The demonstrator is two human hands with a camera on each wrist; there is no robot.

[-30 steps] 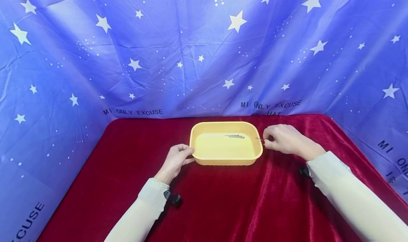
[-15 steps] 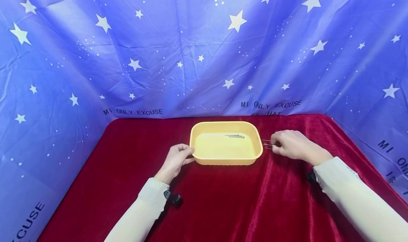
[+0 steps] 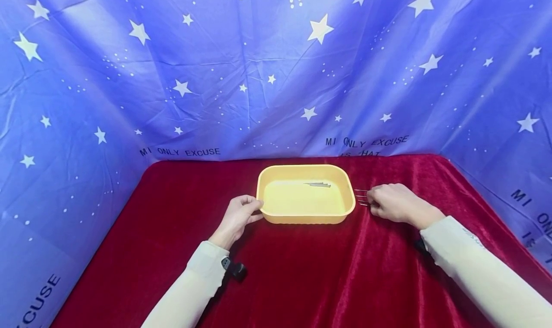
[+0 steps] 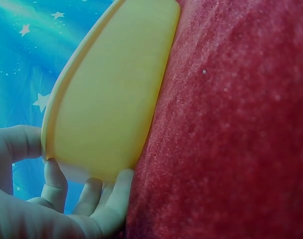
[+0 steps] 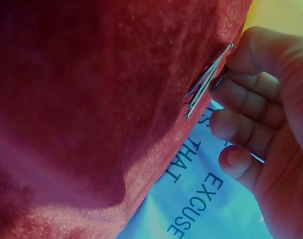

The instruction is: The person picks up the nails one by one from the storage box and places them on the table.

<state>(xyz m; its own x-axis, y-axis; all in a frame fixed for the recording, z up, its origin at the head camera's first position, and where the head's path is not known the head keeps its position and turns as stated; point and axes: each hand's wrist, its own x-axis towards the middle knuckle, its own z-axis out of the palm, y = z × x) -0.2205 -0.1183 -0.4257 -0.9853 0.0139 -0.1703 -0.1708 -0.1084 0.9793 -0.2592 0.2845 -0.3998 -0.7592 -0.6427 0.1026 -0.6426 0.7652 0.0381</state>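
A yellow plastic tray (image 3: 306,218) stands on the cloth, with several thin metal nails (image 3: 319,184) lying inside it. My left hand (image 3: 235,217) holds the tray's near left corner, thumb at the rim and fingertips against the outer wall (image 4: 106,94). Just right of the tray, my right hand (image 3: 394,203) is low over the cloth, its fingers curled. In the right wrist view, loose nails (image 5: 206,87) lie crossed beside the fingertips of the right hand (image 5: 270,94). A dark nail end (image 5: 219,82) shows between thumb and index finger, mostly hidden.
Dark red velvet cloth (image 3: 302,275) covers the table. A blue curtain (image 3: 241,69) with white stars and printed words hangs behind it and at both sides. A small black device (image 3: 235,269) is strapped to the left wrist.
My right hand has drawn back from the tray's right rim and come down beside it, with the nails now showing left of its fingers. The left hand and tray have stayed still.
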